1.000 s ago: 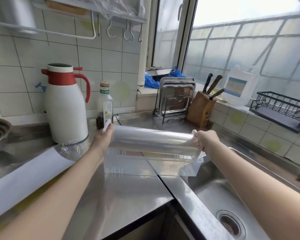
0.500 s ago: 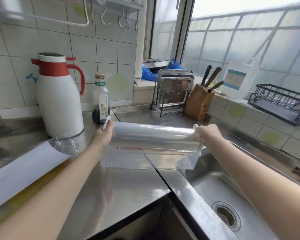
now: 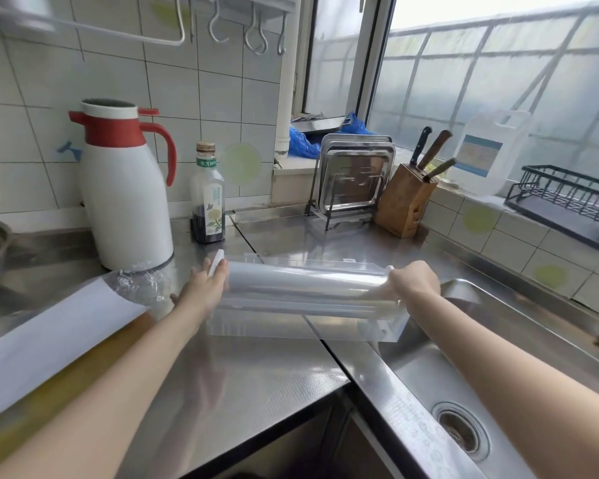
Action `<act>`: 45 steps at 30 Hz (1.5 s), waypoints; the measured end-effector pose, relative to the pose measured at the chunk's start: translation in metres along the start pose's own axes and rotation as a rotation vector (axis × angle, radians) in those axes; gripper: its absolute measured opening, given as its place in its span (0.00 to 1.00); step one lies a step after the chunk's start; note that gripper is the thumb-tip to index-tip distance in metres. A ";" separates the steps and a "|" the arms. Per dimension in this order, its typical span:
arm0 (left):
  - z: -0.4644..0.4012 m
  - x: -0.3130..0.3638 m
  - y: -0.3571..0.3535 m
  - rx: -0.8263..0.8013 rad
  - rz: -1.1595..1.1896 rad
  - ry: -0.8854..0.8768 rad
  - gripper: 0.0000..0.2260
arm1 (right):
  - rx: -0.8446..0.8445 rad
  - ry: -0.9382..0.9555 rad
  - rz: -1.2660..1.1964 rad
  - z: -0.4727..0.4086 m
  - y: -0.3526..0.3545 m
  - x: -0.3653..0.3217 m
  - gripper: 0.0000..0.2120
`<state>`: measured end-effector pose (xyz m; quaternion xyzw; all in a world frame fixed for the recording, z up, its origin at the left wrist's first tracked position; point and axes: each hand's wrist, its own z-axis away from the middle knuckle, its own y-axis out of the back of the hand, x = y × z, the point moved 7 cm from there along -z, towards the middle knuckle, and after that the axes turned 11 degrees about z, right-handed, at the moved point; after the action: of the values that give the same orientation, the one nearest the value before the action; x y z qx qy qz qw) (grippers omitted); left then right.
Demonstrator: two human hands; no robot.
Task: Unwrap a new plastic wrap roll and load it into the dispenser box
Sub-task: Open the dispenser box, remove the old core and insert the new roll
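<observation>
A long roll of clear plastic wrap point(image 3: 305, 283) lies level between my hands, just over the open clear dispenser box point(image 3: 298, 323) on the steel counter. My left hand point(image 3: 206, 288) grips the roll's left end, where a white end cap sticks out. My right hand point(image 3: 414, 281) grips the right end, fingers curled round it. The box's clear lid stands up behind the roll. The lower edge of the roll seems to sit at the box's rim; whether it rests inside I cannot tell.
A white-and-red thermos point(image 3: 125, 188) and a dark sauce bottle point(image 3: 208, 198) stand behind. White paper with crumpled film point(image 3: 66, 326) lies left. The sink point(image 3: 464, 375) opens on the right. A tray rack point(image 3: 353, 178), knife block point(image 3: 407, 202) and wire rack point(image 3: 567, 205) line the back.
Both hands have lowered the roll toward the dispenser box, and the view has tipped down and closer to the counter.
</observation>
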<state>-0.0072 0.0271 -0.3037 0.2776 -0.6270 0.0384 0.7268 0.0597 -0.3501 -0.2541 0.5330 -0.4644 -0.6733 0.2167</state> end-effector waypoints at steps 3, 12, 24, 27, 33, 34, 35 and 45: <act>-0.001 -0.002 -0.002 -0.024 0.065 -0.024 0.26 | 0.019 0.015 0.038 0.000 -0.002 -0.002 0.13; 0.009 -0.002 -0.005 0.011 0.159 -0.061 0.21 | 0.026 0.083 0.152 0.004 -0.002 -0.013 0.10; 0.014 0.004 -0.004 0.017 -0.020 -0.135 0.21 | 0.228 0.163 0.252 0.011 0.004 -0.016 0.13; 0.014 0.004 -0.004 0.012 -0.016 -0.137 0.21 | 0.216 0.230 0.386 0.014 0.001 -0.024 0.14; 0.018 0.003 -0.004 0.032 0.074 -0.145 0.21 | 0.087 0.345 0.540 0.015 -0.004 -0.033 0.14; 0.019 0.003 -0.004 0.034 0.100 -0.146 0.20 | 0.072 0.356 0.553 0.015 -0.004 -0.033 0.15; 0.018 0.002 -0.004 0.035 0.120 -0.146 0.20 | 0.061 0.366 0.563 0.015 -0.005 -0.033 0.16; 0.021 -0.004 -0.002 0.136 0.443 -0.090 0.20 | 0.233 0.490 0.650 0.023 -0.002 -0.036 0.11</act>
<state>-0.0263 0.0167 -0.3068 0.1829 -0.7002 0.2268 0.6517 0.0515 -0.3120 -0.2374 0.5242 -0.6161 -0.3663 0.4599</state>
